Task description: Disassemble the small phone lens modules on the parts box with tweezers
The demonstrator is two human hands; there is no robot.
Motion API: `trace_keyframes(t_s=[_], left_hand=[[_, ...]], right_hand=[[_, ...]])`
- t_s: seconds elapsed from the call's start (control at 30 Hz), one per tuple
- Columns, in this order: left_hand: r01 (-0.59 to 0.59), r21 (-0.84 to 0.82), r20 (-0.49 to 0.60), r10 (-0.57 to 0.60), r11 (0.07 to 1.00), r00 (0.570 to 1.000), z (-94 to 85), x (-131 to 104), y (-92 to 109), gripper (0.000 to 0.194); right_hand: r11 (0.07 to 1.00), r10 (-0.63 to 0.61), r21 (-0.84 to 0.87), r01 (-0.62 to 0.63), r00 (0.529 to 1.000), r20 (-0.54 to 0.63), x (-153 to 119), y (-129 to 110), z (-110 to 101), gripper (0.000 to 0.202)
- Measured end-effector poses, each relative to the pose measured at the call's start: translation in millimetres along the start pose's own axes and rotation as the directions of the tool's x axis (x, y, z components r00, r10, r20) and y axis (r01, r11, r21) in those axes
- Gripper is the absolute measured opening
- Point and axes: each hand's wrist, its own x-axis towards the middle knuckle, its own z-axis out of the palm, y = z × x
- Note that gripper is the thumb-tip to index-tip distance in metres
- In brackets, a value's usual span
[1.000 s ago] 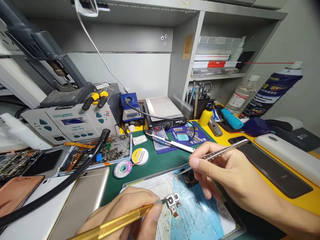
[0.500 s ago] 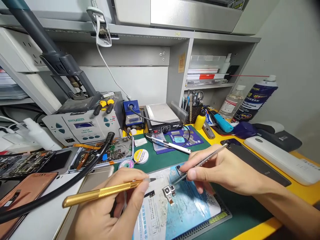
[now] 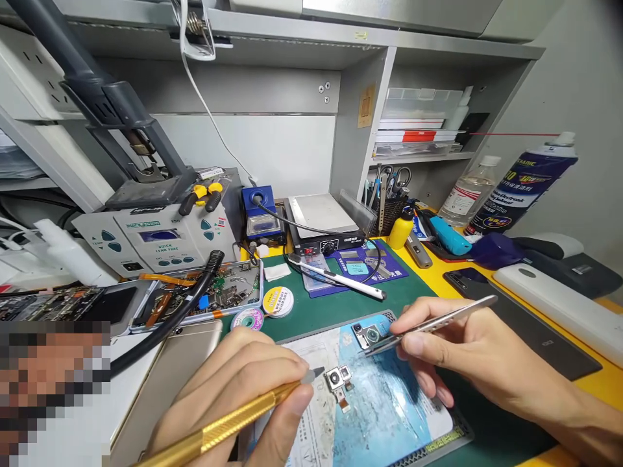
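My left hand (image 3: pixel 231 383) is closed around a gold-handled craft knife (image 3: pixel 243 418); its dark tip points at a small phone camera module (image 3: pixel 335 378), close to its left side. That module has two square lenses and a short brown flex cable, and lies on a blue-and-white printed booklet (image 3: pixel 379 408). My right hand (image 3: pixel 452 337) pinches metal tweezers (image 3: pixel 438 323), their tips low over the booklet, right of the module and apart from it. Just beyond the tips lies a phone camera lens cover (image 3: pixel 370 334), partly behind the tweezers.
A parts tray (image 3: pixel 228 292), a black hose (image 3: pixel 170 324) and phones border the left side. Solder spools (image 3: pixel 278 301) and a white soldering iron (image 3: pixel 341 277) lie behind the booklet. A dark phone (image 3: pixel 520 324) and a long white device (image 3: pixel 555 311) lie right.
The tweezers have moved right, away from the module, uncovering more of the lens cover. The knife tip has come closer to the module's left side. The whole view has shifted slightly.
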Motion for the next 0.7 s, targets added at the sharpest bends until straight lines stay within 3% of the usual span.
trace_keyframes(t_s=[0.13, 0.3, 0.4, 0.5, 0.6, 0.7], left_hand=[[0.038, 0.064, -0.001, -0.038, 0.997, 0.999, -3.9, -2.1, -6.0, 0.025], [0.019, 0.131, 0.160, -0.040, 0.991, 0.986, -18.3, 2.9, -8.4, 0.017], [0.027, 0.141, 0.146, -0.048, 0.990, 0.988, -22.0, 7.1, -5.2, 0.015], [0.056, 0.158, 0.085, -0.071, 0.986, 0.994, -21.9, 9.2, -1.3, 0.014], [0.105, 0.162, 0.017, -0.109, 0.981, 0.994, -21.5, 9.8, 0.9, 0.018], [0.123, 0.160, -0.005, -0.124, 0.979, 0.992, -22.0, 10.6, 2.1, 0.021]], right_hand=[[0.986, -0.137, 0.092, 0.136, 0.991, -0.002, 2.0, 0.9, -5.5, 0.028], [0.962, -0.237, 0.145, 0.231, 0.971, 0.023, 4.6, -14.4, -8.5, 0.048], [0.987, -0.153, 0.073, 0.145, 0.981, 0.116, 5.4, -26.7, -4.7, 0.047], [0.998, -0.062, -0.016, 0.065, 0.989, 0.135, 10.1, -41.1, 1.9, 0.040], [0.994, -0.016, -0.102, 0.032, 0.989, 0.147, 17.4, -56.9, 9.5, 0.033], [0.978, -0.033, -0.197, 0.068, 0.983, 0.179, 25.2, -67.3, 17.2, 0.044]])
